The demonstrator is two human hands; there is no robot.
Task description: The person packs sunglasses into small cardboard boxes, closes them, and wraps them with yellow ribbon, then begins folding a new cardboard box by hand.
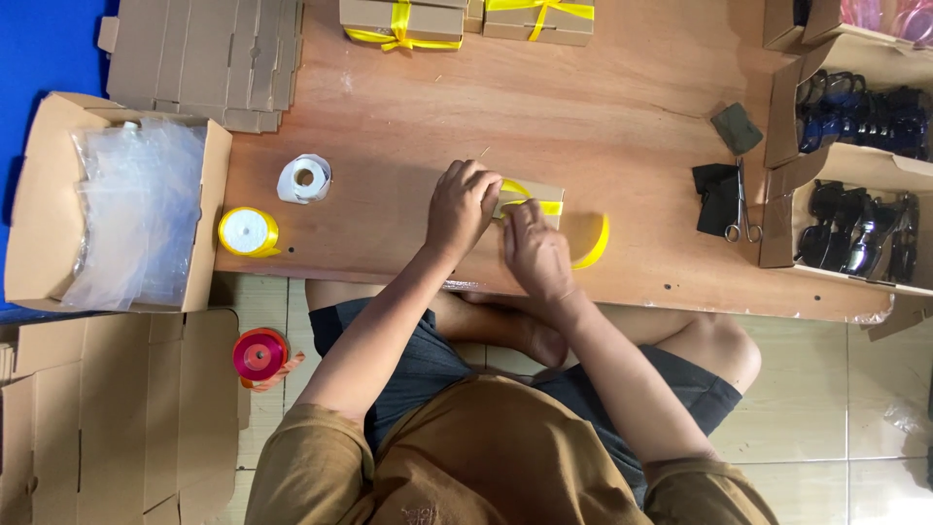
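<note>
Hands (462, 207) (534, 250) tie ribbon (593, 248) on box (539, 192) near table (603, 107) edge.

A small brown box (533, 197) wrapped in yellow ribbon lies mid-table. Beyond it, at the table's far edge, two ribboned boxes (466, 19); far left of it, an open carton (44, 185) of clear bags; right of it, open cartons (782, 185) of dark glasses.

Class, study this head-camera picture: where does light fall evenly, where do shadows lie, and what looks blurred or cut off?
Head view: even, soft light on the wooden table; faint shadow beneath the left hand and right hand on the small box; the hands look slightly soft; the glasses lie dark in their cartons; the ribboned boxes are cropped at the top edge.
</note>
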